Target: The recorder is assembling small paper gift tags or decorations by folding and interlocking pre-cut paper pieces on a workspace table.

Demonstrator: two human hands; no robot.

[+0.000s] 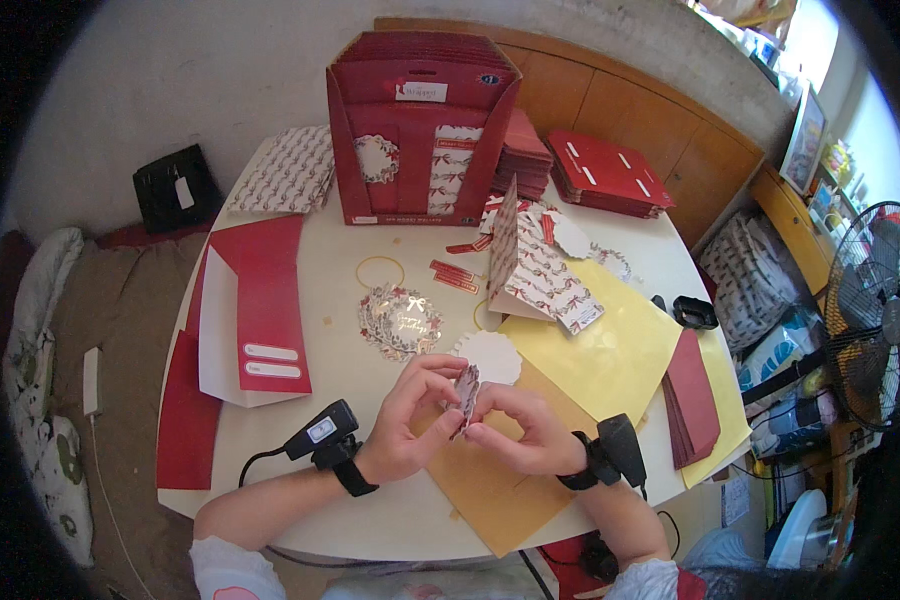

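A small printed paper cutout (pixel 466 401) with a scalloped edge is held almost edge-on between both hands. My left hand (pixel 420 416) pinches it with thumb and fingers from one side. From the other side, my right hand (pixel 521 429) grips its edge. Just beyond the fingers lies a white scalloped paper piece (pixel 489 356), partly hidden by them. Wreath-patterned cutouts (pixel 400 322) with gold lettering lie farther left, below a yellow rubber band (pixel 379 259). Red label strips (pixel 454 276) rest nearby. Under the hands is a tan sheet (pixel 510 499); a yellow sheet (pixel 600 345) overlaps it.
A red cardboard display box (pixel 420 202) stands at the back, flanked by patterned paper (pixel 281 169) and red card stacks (pixel 607 172). A folded patterned card (pixel 536 277) stands right of centre. An opened red wallet (pixel 274 307) lies left. A black fan (pixel 874 322) is beyond the right edge.
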